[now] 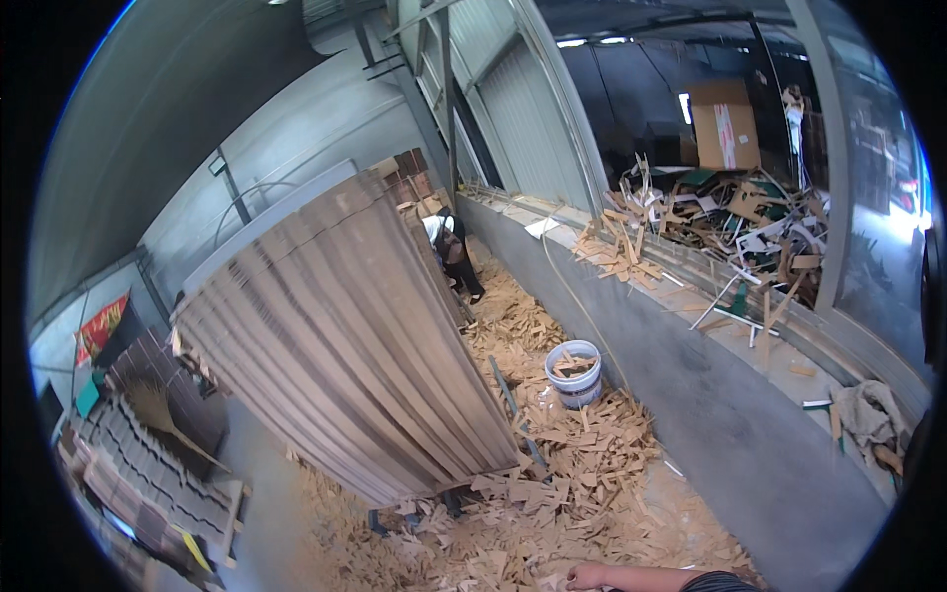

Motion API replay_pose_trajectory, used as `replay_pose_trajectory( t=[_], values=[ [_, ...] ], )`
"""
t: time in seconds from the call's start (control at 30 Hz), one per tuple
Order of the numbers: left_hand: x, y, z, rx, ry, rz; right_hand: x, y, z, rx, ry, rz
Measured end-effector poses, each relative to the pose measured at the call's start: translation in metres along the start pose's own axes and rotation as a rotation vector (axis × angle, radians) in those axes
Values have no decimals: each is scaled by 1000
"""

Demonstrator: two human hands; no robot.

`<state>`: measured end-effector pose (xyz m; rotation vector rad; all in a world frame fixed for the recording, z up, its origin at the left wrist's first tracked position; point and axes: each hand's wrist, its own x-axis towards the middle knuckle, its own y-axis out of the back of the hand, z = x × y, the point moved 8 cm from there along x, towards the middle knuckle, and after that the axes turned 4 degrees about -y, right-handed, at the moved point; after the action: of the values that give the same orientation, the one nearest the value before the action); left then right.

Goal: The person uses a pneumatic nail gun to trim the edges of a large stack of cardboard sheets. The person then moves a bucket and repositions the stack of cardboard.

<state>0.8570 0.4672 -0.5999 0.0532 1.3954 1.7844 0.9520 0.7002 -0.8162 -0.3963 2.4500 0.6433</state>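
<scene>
My right hand (588, 576) shows at the bottom edge, at the end of a bare forearm that comes in from the lower right. Its fingers look curled; the frame's edge cuts off what they may hold. Around it lie flat, thin brown scraps (592, 444), heaped on the floor. Ahead stands a tall stack of brown ribbed panels (345, 335), apart from the hand. A white bucket (575, 393) with similar scraps inside stands on the litter to the right of the stack. My left hand is out of view.
A low grey wall (651, 355) runs along the right, with a rag (868, 414) on its ledge. Behind it lies a pile of mixed offcuts (740, 217) and a cardboard box (725, 123). A bent-over person (452, 252) is beyond the stack. More stacked panels (148, 483) stand left.
</scene>
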Motion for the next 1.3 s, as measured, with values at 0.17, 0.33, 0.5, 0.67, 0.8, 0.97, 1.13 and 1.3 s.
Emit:
replay_pose_trajectory(
  t=[0.17,0.33,0.5,0.67,0.8,0.97,1.13,1.3],
  values=[
    [78,67,37,100,108,-30,41,98,8,-41,5,141],
    [151,96,79,73,-75,111,73,163,97,46,-172,204],
    [173,48,44,109,-24,-77,69,211,111,-52,-219,221],
    [162,29,15,22,175,-193,97,223,138,268,-208,202],
    [121,32,18,-126,250,22,77,247,71,414,-179,118],
    [75,10,-11,-157,530,-126,84,264,29,395,-231,24],
    [55,9,-33,-264,617,29,123,295,-38,304,-88,6],
    [84,25,-56,-263,510,89,145,340,-186,222,214,102]
  ],
)
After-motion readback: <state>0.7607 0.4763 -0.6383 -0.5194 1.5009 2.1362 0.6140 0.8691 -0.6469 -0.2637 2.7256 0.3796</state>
